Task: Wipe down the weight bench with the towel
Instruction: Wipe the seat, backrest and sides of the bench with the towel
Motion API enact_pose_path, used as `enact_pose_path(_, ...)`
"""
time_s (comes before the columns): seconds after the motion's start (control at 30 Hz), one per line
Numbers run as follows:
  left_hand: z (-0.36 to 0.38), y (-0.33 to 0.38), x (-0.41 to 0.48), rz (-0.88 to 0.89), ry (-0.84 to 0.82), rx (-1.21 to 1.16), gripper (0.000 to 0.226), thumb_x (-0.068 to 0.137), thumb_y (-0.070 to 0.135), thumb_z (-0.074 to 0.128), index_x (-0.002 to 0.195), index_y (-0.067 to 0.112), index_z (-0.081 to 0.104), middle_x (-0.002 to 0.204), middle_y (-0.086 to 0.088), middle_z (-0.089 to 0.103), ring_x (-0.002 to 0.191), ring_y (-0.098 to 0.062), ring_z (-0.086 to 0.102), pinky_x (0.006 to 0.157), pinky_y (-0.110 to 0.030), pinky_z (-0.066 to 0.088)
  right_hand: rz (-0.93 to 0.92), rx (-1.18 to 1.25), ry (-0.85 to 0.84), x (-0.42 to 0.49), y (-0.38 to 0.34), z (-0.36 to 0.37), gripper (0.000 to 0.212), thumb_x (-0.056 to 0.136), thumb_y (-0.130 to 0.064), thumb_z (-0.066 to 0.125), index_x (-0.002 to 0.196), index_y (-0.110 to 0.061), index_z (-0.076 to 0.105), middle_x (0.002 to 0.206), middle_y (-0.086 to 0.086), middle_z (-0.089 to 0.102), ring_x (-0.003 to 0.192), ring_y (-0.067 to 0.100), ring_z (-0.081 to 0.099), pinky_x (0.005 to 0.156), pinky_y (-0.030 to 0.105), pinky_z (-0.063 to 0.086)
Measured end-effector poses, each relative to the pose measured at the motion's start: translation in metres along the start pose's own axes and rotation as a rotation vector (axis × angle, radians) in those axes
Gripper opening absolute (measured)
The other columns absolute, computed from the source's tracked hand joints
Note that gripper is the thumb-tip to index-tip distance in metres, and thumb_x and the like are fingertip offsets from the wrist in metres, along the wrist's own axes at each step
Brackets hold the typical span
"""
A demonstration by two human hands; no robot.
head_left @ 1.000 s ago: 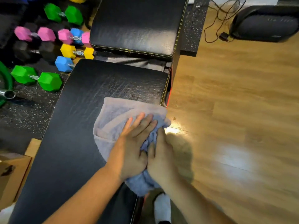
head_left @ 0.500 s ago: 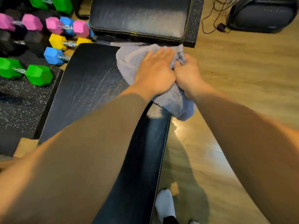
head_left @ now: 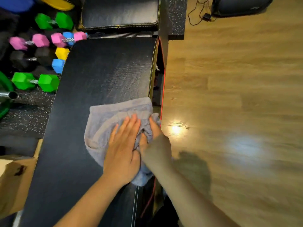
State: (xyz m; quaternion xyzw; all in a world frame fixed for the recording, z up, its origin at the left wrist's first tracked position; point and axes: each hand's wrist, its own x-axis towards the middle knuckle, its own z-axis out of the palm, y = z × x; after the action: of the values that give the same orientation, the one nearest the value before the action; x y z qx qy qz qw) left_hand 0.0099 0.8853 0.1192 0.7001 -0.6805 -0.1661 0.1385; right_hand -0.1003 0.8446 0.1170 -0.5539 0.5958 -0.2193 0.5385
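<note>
The black padded weight bench (head_left: 101, 76) runs from the bottom of the view up the middle, with a separate black pad (head_left: 121, 12) beyond a gap at its far end. A grey towel (head_left: 105, 118) lies bunched on the bench's right half, near its right edge. My left hand (head_left: 123, 148) presses flat on the towel, fingers spread. My right hand (head_left: 155, 145) grips the towel's bunched right side at the bench edge, fingers curled into the cloth. Part of the towel hangs over the edge under both hands.
Coloured dumbbells, green (head_left: 35, 81), pink (head_left: 29, 42), yellow (head_left: 62, 53) and blue (head_left: 57, 65), lie on a black speckled mat (head_left: 24, 115) to the left. A cardboard box (head_left: 13, 182) sits at lower left. Wooden floor (head_left: 237, 95) spreads to the right, with cables (head_left: 198, 15) at the top.
Half a second ago both hands held the towel at the bench's far end by the gap. They have drawn it back toward me along the right side.
</note>
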Motion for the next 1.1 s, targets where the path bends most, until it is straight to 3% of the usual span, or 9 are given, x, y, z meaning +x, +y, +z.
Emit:
enact_pose_path(0.1, 0.005, 0.014, -0.062, -0.058, -0.011, -0.026, 0.056, 0.095, 0.023, 0.032, 0.15, 0.02, 0.024, 0.159, 0.005, 0.019, 0.147, -0.015, 0.015, 0.119, -0.043, 0.009, 0.021, 0.108, -0.02, -0.055, 0.024, 0.012, 0.059, 0.089, -0.027, 0.052, 0.146, -0.029, 0.038, 0.139, -0.003, 0.054, 0.125, 0.011, 0.05, 0.1, 0.01, 0.03)
enact_pose_path(0.23, 0.009, 0.025, -0.144, -0.094, -0.081, -0.017, 0.056, 0.095, 0.022, 0.032, 0.151, 0.015, 0.024, 0.159, 0.001, 0.019, 0.147, -0.019, 0.015, 0.118, -0.048, 0.012, 0.062, 0.15, -0.092, -0.131, 0.06, 0.036, 0.06, 0.085, -0.038, 0.044, 0.144, -0.03, 0.04, 0.14, -0.004, 0.053, 0.128, 0.009, 0.048, 0.109, 0.034, 0.038)
enact_pose_path(0.4, 0.008, 0.03, -0.2, -0.086, -0.151, -0.01, 0.056, 0.096, 0.02, 0.032, 0.151, 0.011, 0.022, 0.16, -0.001, 0.016, 0.148, -0.018, 0.013, 0.118, -0.048, 0.011, 0.094, 0.108, -0.175, -0.187, 0.07, 0.045, 0.059, 0.095, -0.028, 0.046, 0.151, -0.029, 0.026, 0.153, -0.008, 0.034, 0.138, 0.004, 0.034, 0.115, 0.026, 0.025)
enact_pose_path(0.5, 0.002, 0.016, -0.172, -0.051, -0.178, -0.018, 0.064, 0.09, 0.019, 0.033, 0.152, 0.013, 0.018, 0.16, -0.001, 0.013, 0.148, -0.016, 0.007, 0.119, -0.046, 0.006, 0.028, 0.025, -0.136, -0.159, 0.057, 0.039, 0.061, 0.097, -0.02, 0.046, 0.151, -0.028, 0.02, 0.155, -0.009, 0.029, 0.136, 0.007, 0.035, 0.101, 0.007, 0.024)
enact_pose_path(0.6, -0.006, 0.002, -0.105, -0.051, -0.141, -0.016, 0.073, 0.08, 0.024, 0.029, 0.151, 0.014, 0.017, 0.159, -0.002, 0.013, 0.148, -0.013, 0.001, 0.12, -0.041, -0.002, 0.012, 0.0, -0.036, -0.093, 0.035, 0.035, 0.064, 0.096, -0.021, 0.047, 0.153, -0.029, 0.018, 0.152, 0.005, 0.039, 0.126, 0.025, 0.05, 0.088, 0.021, 0.039)
enact_pose_path(0.7, -0.006, -0.005, -0.059, -0.068, -0.064, 0.063, 0.067, 0.086, 0.024, 0.03, 0.151, 0.014, 0.019, 0.16, -0.004, 0.014, 0.147, -0.016, 0.004, 0.12, -0.037, -0.002, 0.025, -0.109, -0.001, -0.038, 0.019, 0.032, 0.067, 0.096, -0.025, 0.045, 0.154, -0.024, 0.011, 0.141, 0.014, 0.049, 0.118, 0.03, 0.053, 0.074, 0.021, 0.031)
enact_pose_path(0.83, -0.003, -0.006, -0.054, -0.039, -0.073, 0.119, 0.071, 0.085, 0.026, 0.03, 0.152, 0.011, 0.015, 0.161, -0.005, 0.01, 0.148, -0.02, 0.003, 0.12, -0.04, -0.002, -0.012, 0.033, 0.104, -0.034, 0.023, 0.039, 0.06, 0.093, -0.02, 0.047, 0.151, -0.018, 0.028, 0.133, 0.007, 0.056, 0.117, 0.02, 0.054, 0.087, 0.019, 0.038)
enact_pose_path(0.97, -0.002, -0.005, -0.082, 0.022, -0.11, 0.143, 0.073, 0.083, 0.028, 0.026, 0.153, 0.011, 0.012, 0.161, -0.006, 0.006, 0.148, -0.021, 0.0, 0.119, -0.043, -0.004, 0.018, 0.091, 0.184, -0.066, 0.035, 0.05, 0.054, 0.078, -0.03, 0.045, 0.131, -0.025, 0.056, 0.122, 0.002, 0.065, 0.11, 0.021, 0.061, 0.095, 0.034, 0.047)
enact_pose_path(1.1, 0.004, -0.007, -0.145, 0.09, -0.11, 0.126, 0.073, 0.083, 0.026, 0.031, 0.152, 0.011, 0.013, 0.161, -0.006, 0.007, 0.148, -0.02, 0.001, 0.12, -0.043, -0.003, 0.038, 0.13, 0.168, -0.131, 0.054, 0.057, 0.049, 0.083, -0.024, 0.051, 0.131, -0.026, 0.058, 0.121, -0.002, 0.067, 0.11, 0.017, 0.061, 0.099, 0.033, 0.046)
